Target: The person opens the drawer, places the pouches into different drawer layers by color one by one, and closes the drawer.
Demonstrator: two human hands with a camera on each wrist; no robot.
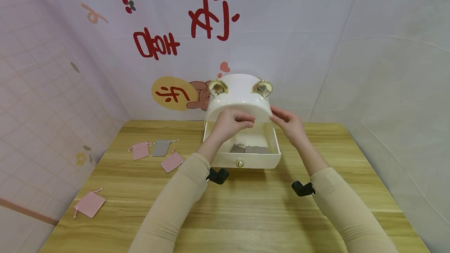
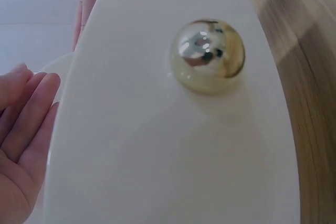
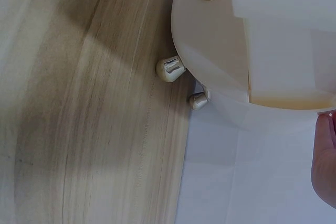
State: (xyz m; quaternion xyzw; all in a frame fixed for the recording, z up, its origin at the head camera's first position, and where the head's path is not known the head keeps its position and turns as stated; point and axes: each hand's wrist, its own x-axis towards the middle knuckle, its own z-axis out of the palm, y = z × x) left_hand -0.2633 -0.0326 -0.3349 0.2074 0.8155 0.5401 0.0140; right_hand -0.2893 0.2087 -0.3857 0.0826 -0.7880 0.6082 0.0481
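Note:
A white rounded storage box (image 1: pixel 237 93) with gold ring-shaped ears stands toward the back of the table. Its drawer (image 1: pixel 246 161) is pulled out, and a gold knob (image 2: pixel 209 56) sits on the drawer front. Grey pouches (image 1: pixel 256 150) lie inside it near the front. Above the drawer is my left hand (image 1: pixel 230 123), its fingers extended and thumb close to them, with nothing visible in its grasp. My right hand (image 1: pixel 289 125) touches the box's right side, with fingertips at the edge of its opening; the right wrist view shows part of this hand (image 3: pixel 325 163).
To the left lie two pink pouches (image 1: pixel 141 150) (image 1: pixel 172 162) around a grey drawstring pouch (image 1: pixel 161 148). Another pink pouch (image 1: pixel 90 204) is near the table's left edge. A printed cloth backdrop (image 1: pixel 281 30) hangs behind the wooden table (image 1: pixel 246 214). Gold feet (image 3: pixel 170 69) support the box.

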